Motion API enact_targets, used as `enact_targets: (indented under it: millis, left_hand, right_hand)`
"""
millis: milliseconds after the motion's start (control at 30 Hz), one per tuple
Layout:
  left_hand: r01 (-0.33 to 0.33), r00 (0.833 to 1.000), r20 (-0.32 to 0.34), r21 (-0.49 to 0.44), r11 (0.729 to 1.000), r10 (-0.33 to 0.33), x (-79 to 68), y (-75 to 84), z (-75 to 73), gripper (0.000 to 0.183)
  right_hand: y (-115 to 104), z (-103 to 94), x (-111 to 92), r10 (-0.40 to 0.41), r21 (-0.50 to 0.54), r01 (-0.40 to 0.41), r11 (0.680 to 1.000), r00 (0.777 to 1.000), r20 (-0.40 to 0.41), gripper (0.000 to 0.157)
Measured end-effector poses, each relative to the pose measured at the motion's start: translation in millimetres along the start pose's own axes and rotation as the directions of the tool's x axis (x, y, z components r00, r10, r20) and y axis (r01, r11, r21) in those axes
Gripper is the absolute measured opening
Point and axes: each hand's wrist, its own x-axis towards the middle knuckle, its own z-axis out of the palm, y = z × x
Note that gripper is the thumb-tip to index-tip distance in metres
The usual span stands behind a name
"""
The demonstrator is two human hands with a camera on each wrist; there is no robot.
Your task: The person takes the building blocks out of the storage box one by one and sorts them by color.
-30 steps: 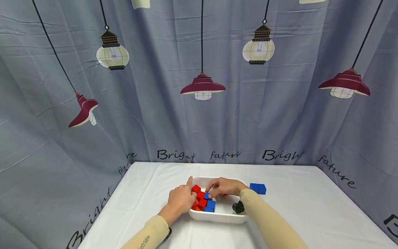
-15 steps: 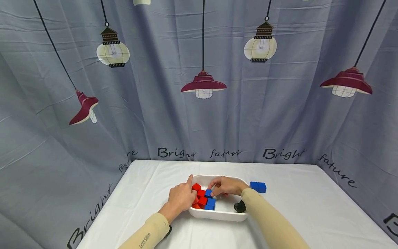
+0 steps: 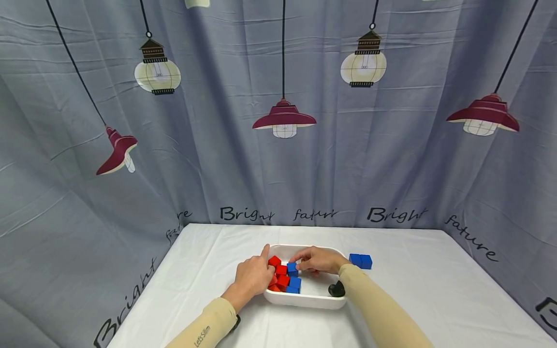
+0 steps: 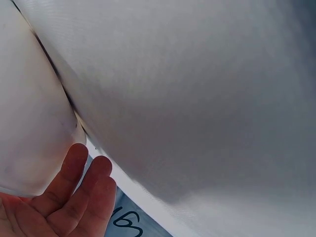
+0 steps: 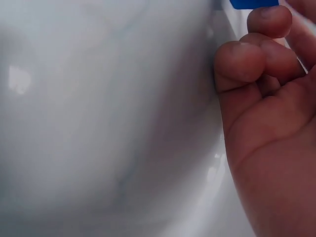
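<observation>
In the head view, a white tray point(image 3: 311, 302) holds several red cubes point(image 3: 283, 281) bunched at its left end, with blue cubes point(image 3: 294, 283) to the right of them. My left hand point(image 3: 254, 276) grips the tray's left end, thumb over the rim beside the red cubes. Its other fingers lie along the outer wall point(image 4: 34, 123) in the left wrist view. My right hand point(image 3: 319, 260) reaches in over the far rim, thumb and index finger pinching a blue cube point(image 3: 292, 270). Just a blue edge point(image 5: 254, 4) shows past the curled fingers in the right wrist view.
Two more blue cubes point(image 3: 360, 261) sit side by side on the white tablecloth point(image 3: 404, 280), right of the tray. A black rounded object point(image 3: 336, 289) shows at my right wrist, over the tray's right end. A grey curtain point(image 3: 226, 159) hangs behind the table.
The pinched blue cube has shifted slightly right and turned, between my right thumb and index finger. My left hand stays on the tray. The head view has tilted a little.
</observation>
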Motion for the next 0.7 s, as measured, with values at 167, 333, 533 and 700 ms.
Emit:
enact_targets:
  millis: [167, 333, 533, 700]
  left_hand:
    - [0.009, 1.0, 0.009, -0.008, 1.0, -0.009, 0.6, 0.5, 0.2, 0.066]
    - [0.012, 1.0, 0.011, -0.011, 1.0, -0.012, 0.8, 0.0, 1.4, 0.066]
    - [0.011, 1.0, 0.01, -0.016, 1.0, -0.011, -0.2, 0.5, 1.0, 0.066]
    - [0.015, 1.0, 0.013, -0.015, 1.0, -0.014, -0.6, 1.4, 0.7, 0.066]
  right_hand:
    - [0.9, 0.5, -1.8, 0.025, 0.055, -0.024, 0.998, 1.0, -0.015, 0.04]
    - [4.0, 1.0, -1.1, 0.014, 0.057, -0.013, 0.998, 1.0, -0.025, 0.038]
    - [4.1, 1.4, -1.6, -0.007, 0.046, 0.008, 0.999, 1.0, -0.022, 0.034]
    - [3.9, 1.6, -2.4, -0.031, 0.046, 0.032, 0.998, 0.999, -0.022, 0.033]
